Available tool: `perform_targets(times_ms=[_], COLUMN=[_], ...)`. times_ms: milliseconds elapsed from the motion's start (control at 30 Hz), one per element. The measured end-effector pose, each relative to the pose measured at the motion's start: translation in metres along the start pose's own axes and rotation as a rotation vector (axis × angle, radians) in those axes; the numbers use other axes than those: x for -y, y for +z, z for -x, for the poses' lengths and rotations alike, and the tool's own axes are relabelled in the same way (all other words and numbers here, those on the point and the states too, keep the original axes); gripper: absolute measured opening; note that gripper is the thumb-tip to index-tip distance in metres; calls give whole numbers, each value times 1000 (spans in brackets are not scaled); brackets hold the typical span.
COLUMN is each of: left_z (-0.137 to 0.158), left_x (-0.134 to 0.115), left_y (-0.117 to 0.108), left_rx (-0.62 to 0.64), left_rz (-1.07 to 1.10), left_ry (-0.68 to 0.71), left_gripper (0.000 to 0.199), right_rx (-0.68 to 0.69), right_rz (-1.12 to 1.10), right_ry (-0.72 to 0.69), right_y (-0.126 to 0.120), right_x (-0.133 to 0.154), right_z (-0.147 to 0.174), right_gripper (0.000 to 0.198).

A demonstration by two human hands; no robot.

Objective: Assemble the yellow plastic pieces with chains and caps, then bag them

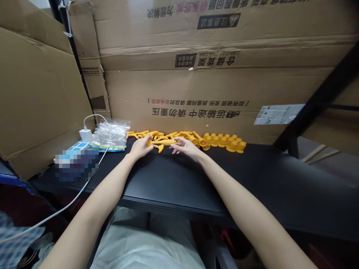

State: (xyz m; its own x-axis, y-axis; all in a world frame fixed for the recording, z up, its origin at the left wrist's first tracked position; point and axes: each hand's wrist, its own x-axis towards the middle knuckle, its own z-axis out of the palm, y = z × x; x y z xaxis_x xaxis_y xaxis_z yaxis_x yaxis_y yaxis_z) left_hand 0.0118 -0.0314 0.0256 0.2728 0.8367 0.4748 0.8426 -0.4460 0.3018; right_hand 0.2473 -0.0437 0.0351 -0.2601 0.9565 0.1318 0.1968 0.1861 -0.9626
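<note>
Along the far side of the black tabletop (174,186), left to right: first a white charger (85,135), then clear plastic bags (110,133). Next, left hand (141,147) with thumb and fingers pinching the left end of a slender yellow piece (165,142). Judged step: handling of this piece between both hands; next move likely to call for a steady left hold and fine fingertip alignment at the right end. Just on the near side of the piece, a hooked yellow part (159,148); on the far side, a row of branched yellow parts (137,134). At the piece's right end, right hand (189,148), fingers partly spread, fingertips close by; pinch or mere touch: cannot tell. Farther right, flared yellow parts (202,143), then grouped yellow cups (232,144).
</note>
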Motion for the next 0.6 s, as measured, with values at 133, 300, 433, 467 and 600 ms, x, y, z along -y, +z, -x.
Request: perform_targets(times_ms=[133,300,433,467,600], left_z=[0,1,2,2,2], left_x=[1,-3,-7,-8,-9], left_y=[0,0,-2,-2,-1], left_rx=[7,-15,-32,-35,-36], left_rz=[-17,-3,9,17,53], left_ry=[28,48,48,47,24], left_gripper=[32,34,33,32,31], right_rx=[26,-33,-98,-117,-117], right_rz=[22,0,8,11,18], right_ry=[-21,-13,79,110,183], right_y=[1,5,11,11,10], right_x=[-2,1,3,3,4], right_z=[0,0,0,0,-1], right_gripper=[41,49,53,53,54])
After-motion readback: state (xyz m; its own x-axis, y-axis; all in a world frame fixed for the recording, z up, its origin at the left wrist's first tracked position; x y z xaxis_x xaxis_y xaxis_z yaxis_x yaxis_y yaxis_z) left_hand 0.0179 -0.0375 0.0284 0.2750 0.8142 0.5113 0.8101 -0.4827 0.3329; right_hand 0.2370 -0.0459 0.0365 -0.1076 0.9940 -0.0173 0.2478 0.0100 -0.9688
